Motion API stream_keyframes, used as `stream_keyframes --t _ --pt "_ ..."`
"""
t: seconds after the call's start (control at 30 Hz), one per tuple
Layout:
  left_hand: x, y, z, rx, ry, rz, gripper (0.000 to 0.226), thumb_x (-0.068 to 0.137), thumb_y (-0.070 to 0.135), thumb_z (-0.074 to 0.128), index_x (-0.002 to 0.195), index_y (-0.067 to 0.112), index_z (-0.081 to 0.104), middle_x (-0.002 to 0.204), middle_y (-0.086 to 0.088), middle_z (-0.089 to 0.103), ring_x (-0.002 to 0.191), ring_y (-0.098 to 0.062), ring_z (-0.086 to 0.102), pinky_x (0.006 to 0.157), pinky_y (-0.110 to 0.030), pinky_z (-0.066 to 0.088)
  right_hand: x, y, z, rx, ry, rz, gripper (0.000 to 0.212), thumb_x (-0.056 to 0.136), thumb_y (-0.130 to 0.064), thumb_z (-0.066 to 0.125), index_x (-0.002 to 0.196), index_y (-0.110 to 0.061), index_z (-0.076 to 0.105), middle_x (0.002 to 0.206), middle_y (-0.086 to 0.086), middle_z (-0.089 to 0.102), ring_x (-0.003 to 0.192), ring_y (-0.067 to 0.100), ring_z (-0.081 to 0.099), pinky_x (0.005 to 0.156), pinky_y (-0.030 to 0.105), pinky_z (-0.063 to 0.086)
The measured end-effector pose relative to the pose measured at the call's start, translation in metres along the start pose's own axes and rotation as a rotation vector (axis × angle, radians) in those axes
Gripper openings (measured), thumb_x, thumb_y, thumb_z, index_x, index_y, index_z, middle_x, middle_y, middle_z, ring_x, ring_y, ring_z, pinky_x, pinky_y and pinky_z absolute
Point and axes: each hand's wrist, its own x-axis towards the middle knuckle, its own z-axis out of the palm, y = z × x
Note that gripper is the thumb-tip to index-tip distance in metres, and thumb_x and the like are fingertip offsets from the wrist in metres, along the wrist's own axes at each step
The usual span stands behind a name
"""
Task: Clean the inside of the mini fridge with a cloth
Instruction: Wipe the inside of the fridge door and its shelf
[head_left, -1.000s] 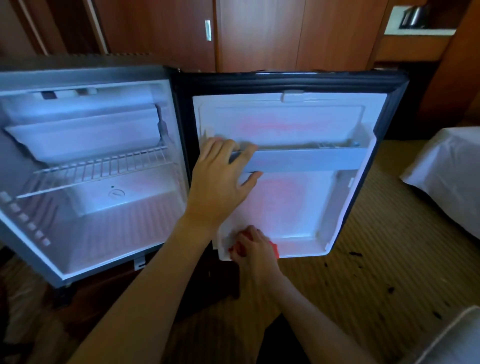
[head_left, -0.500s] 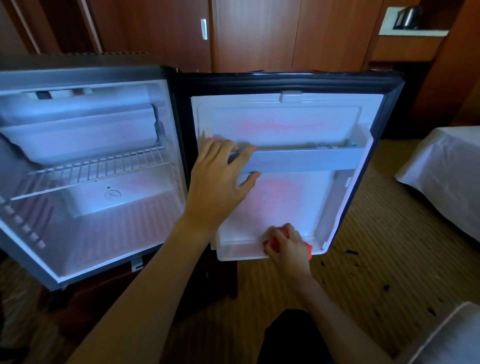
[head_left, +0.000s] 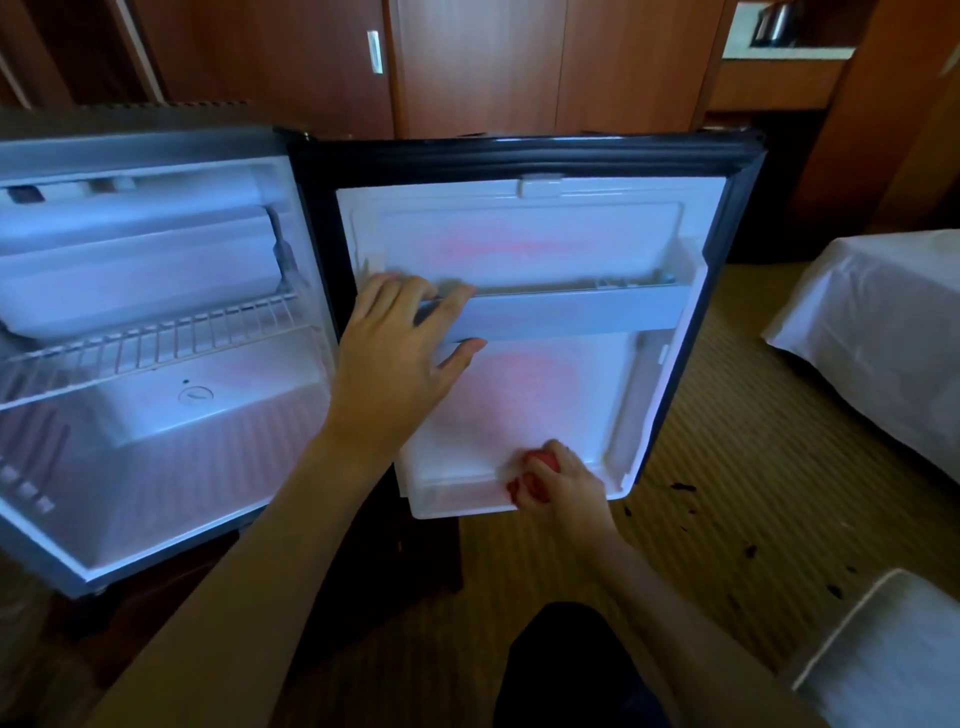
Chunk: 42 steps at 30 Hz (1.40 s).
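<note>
Head view: the mini fridge (head_left: 156, 467) was seen standing open on a striped, woven-looking carpet (head_left: 727, 493), its smooth white plastic cavity lit bluish. A thin wire shelf (head_left: 156, 338) of parallel rods crossed the cavity, with a ribbed floor below it. The door (head_left: 519, 156), edged by a dark rubbery gasket, lay swung fully open to the right, its moulded white liner faintly tinted pink.

The left hand (head_left: 395, 364) was laid on the left end of the long rectangular door rail (head_left: 561, 317), fingers curled over its top edge and the thumb pressed beneath.

The right hand (head_left: 563, 488) was bunched round a red cloth (head_left: 535, 467), crumpled into a soft wad; the cloth was held against the bottom door tray (head_left: 457, 499), toward its right side.

Polished reddish wooden cabinets (head_left: 467, 67) were noted behind, and white draped fabric (head_left: 878, 332) at the right.
</note>
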Motion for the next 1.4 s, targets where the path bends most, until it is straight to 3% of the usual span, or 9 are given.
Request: stream_keyframes --t 0.13,0.27,0.37,0.5,0.67,0.87,1.0,1.23,1.4 --pt "0.001 0.002 -0.002 -0.006 0.01 0.001 0.046 0.095 0.044 0.067 0.127 0.011 0.067 0.099 -0.013 0.061 0.099 -0.034 0.059 0.101 -0.042 0.041 -0.004 0.018 -0.01 -0.043 0.01 0.151 0.014 0.08 -0.027 0.078 0.09 -0.019 0.072 0.101 0.0 0.061 0.084 0.025 0.064 0.065 0.035 0.055" --pt "-0.001 -0.001 -0.001 -0.014 0.012 0.003 0.047 0.095 0.044 0.068 0.128 0.011 0.066 0.099 -0.013 0.061 0.1 -0.034 0.058 0.102 -0.043 0.041 -0.004 -0.012 0.004 -0.076 0.055 0.316 0.018 0.079 -0.034 0.072 0.096 -0.029 0.072 0.102 -0.003 0.059 0.087 0.024 0.061 0.069 0.036 0.051" --pt "-0.001 -0.001 0.0 0.003 0.012 0.01 0.046 0.096 0.045 0.067 0.128 0.011 0.066 0.101 -0.014 0.061 0.102 -0.035 0.059 0.103 -0.043 0.041 -0.001 -0.042 0.023 -0.024 0.034 0.199 0.023 0.077 -0.04 0.07 0.098 -0.031 0.07 0.102 -0.003 0.061 0.089 0.024 0.062 0.066 0.036 0.051" --pt "-0.002 -0.002 0.003 0.013 0.035 0.017 0.046 0.096 0.045 0.067 0.127 0.011 0.067 0.102 -0.014 0.062 0.102 -0.036 0.058 0.102 -0.044 0.041 0.005 -0.086 0.051 0.057 -0.021 0.047 0.033 0.079 -0.051 0.06 0.103 -0.03 0.069 0.11 -0.004 0.06 0.096 0.021 0.06 0.078 0.036 0.052" --pt "0.0 -0.003 0.002 0.002 0.007 0.028 0.047 0.097 0.045 0.066 0.13 0.012 0.066 0.103 -0.013 0.062 0.103 -0.036 0.059 0.103 -0.045 0.041 0.008 -0.061 0.039 0.088 -0.044 -0.099 0.021 0.081 -0.048 0.063 0.091 -0.029 0.063 0.107 -0.009 0.059 0.091 0.018 0.059 0.069 0.032 0.053" --pt "0.0 -0.001 0.006 -0.024 0.029 0.005 0.046 0.096 0.044 0.066 0.129 0.011 0.066 0.103 -0.012 0.061 0.103 -0.036 0.059 0.103 -0.044 0.04 -0.003 0.02 -0.007 -0.006 -0.013 0.069 0.02 0.082 -0.039 0.07 0.094 -0.023 0.069 0.109 -0.006 0.061 0.09 0.019 0.064 0.065 0.034 0.055" --pt "-0.001 -0.001 0.006 -0.029 0.017 -0.004 0.047 0.096 0.045 0.067 0.13 0.012 0.066 0.102 -0.012 0.061 0.104 -0.036 0.058 0.103 -0.044 0.04 -0.004 0.009 -0.001 -0.101 0.037 0.116 0.024 0.07 -0.033 0.082 0.087 -0.021 0.071 0.106 0.001 0.066 0.079 0.026 0.066 0.058 0.037 0.053" --pt "-0.003 -0.004 0.004 -0.008 0.014 0.03 0.048 0.097 0.047 0.064 0.13 0.012 0.065 0.104 -0.012 0.061 0.104 -0.035 0.057 0.103 -0.044 0.041 -0.002 -0.095 0.062 0.087 0.03 -0.097 0.024 0.079 -0.048 0.065 0.096 -0.031 0.066 0.116 -0.003 0.061 0.1 0.022 0.06 0.079 0.035 0.053" --pt "-0.001 -0.006 0.002 -0.003 -0.005 0.041 0.047 0.097 0.047 0.064 0.13 0.013 0.064 0.105 -0.011 0.059 0.104 -0.034 0.057 0.104 -0.044 0.04 0.001 -0.076 0.049 0.081 -0.026 -0.233 0.022 0.081 -0.046 0.065 0.096 -0.031 0.066 0.118 -0.005 0.061 0.1 0.02 0.059 0.077 0.032 0.052"
